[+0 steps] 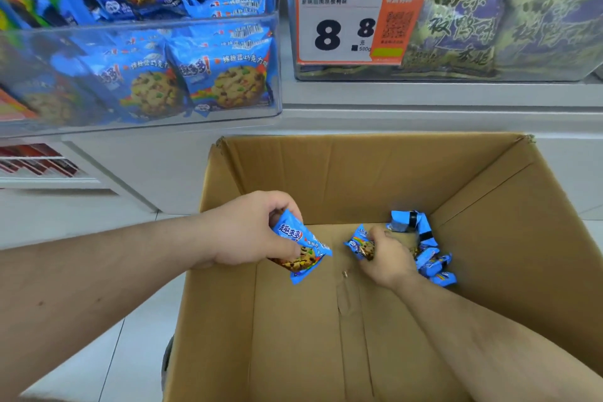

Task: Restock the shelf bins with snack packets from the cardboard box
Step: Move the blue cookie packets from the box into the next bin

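Both your hands grip cookie packets inside the cardboard box point(326, 336).
Your left hand point(248, 228) pinches one blue packet point(301, 246) above the floor; your right hand point(388, 258) clutches another point(357, 243) beside the loose pile point(430, 258). Beyond, the clear bin point(140, 75) holds matching packets.

— What am I seeing of the body from here?

— Two bare forearms, no sleeves, running back from each hand. My left hand point(248, 228) has no ring, watch or glove.

— And the other?

— My right hand point(388, 258) is the same: bare wrist, no band, short nails.
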The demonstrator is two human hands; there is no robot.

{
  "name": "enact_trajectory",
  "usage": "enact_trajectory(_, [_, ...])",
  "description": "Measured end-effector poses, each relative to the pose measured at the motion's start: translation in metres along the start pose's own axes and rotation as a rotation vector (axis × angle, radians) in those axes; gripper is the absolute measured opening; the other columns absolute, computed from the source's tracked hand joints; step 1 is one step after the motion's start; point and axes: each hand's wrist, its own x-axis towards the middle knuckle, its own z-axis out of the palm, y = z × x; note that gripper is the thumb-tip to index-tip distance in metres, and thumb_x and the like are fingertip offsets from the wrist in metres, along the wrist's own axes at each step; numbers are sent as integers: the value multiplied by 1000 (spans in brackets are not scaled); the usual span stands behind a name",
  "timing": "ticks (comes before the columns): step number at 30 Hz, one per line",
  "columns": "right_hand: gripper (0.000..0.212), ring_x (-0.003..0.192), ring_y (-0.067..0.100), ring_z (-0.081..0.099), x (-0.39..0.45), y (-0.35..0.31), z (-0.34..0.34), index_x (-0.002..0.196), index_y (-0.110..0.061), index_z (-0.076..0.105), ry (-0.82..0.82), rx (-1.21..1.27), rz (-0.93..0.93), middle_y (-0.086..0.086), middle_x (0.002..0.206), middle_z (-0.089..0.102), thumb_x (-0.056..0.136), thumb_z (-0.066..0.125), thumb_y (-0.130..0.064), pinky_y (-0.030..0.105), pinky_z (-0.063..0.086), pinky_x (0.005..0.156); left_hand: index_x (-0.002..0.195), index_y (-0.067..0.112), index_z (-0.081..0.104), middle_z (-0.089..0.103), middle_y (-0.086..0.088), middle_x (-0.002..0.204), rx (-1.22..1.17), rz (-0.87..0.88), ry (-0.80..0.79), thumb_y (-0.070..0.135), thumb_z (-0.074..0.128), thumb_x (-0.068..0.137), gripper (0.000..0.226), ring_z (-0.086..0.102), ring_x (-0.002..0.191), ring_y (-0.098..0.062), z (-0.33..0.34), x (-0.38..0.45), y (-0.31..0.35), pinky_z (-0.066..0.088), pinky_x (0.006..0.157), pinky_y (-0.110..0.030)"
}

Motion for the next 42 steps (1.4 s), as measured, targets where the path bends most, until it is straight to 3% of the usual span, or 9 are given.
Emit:
enact_trajectory(6, [46,90,8,56,-62,-41,-70,109,-27,52,407,331,-230,-15,98,62,69,75,-23,9,38,73,99,16,57,69,-6,86,-233,45,5,9,73,84,23,58,63,-18,-13,-18,17,51,58,-30])
enact_trajectory(13, [48,88,2,45,-138,-108,-176,108,-25,56,857,293,-734,-29,93,47,62,63,-39,27,37,82,104,18,56,66,-7,91,-358,179,75,-9,67,83,36,61,61,-13,-28,-55,45,52,61,-25])
enact_trajectory(16, [50,93,7,53,-161,-132,-197,112,-26,54,812,224,-913,-21,103,54,63,64,-33,34,42,84,106,23,56,68,-9,96,-381,227,48,-9,75,63,56,62,80,-20,-33,-73,53,47,76,-37])
enact_trajectory(19, [52,97,13,58,-176,-148,-208,113,-22,57,771,150,-1031,-9,108,61,62,66,-27,36,43,88,107,19,52,68,-7,99,-488,295,-22,-7,71,52,64,63,83,-17,-38,-89,58,49,69,-25])
enact_trajectory(26, [51,103,24,59,-198,-185,-229,117,-20,62,726,23,-1161,-3,115,63,66,70,-20,46,45,85,109,13,53,65,-4,98,-565,478,-61,13,84,54,64,61,90,-14,-50,-118,65,50,78,-25])
enact_trajectory(29, [51,106,21,58,-204,-201,-236,116,-19,67,731,-11,-1189,-7,118,63,66,74,-19,45,44,88,106,13,55,65,-2,90,-502,502,45,-4,80,71,46,61,80,-12,-55,-124,66,50,69,-22])
enact_trajectory(34, [72,127,8,45,-214,-225,-253,133,-30,48,544,223,-1031,-5,133,50,66,69,-42,26,35,107,108,19,57,69,0,88,-442,542,205,-6,78,74,48,64,74,-10,-75,-136,70,51,66,-21])
enact_trajectory(38, [86,112,-1,55,-204,-247,-270,132,-47,35,276,326,-817,-18,126,52,55,73,-55,15,41,97,109,29,54,67,-4,98,-230,617,336,-4,75,75,52,63,79,-9,-85,-140,68,52,74,-23])
enact_trajectory(42, [65,98,-6,59,-197,-267,-274,120,-46,49,262,121,-804,-17,108,63,61,77,-44,14,44,88,129,43,41,62,5,115,-208,724,379,0,75,74,78,67,99,-13,-87,-133,61,54,91,-32])
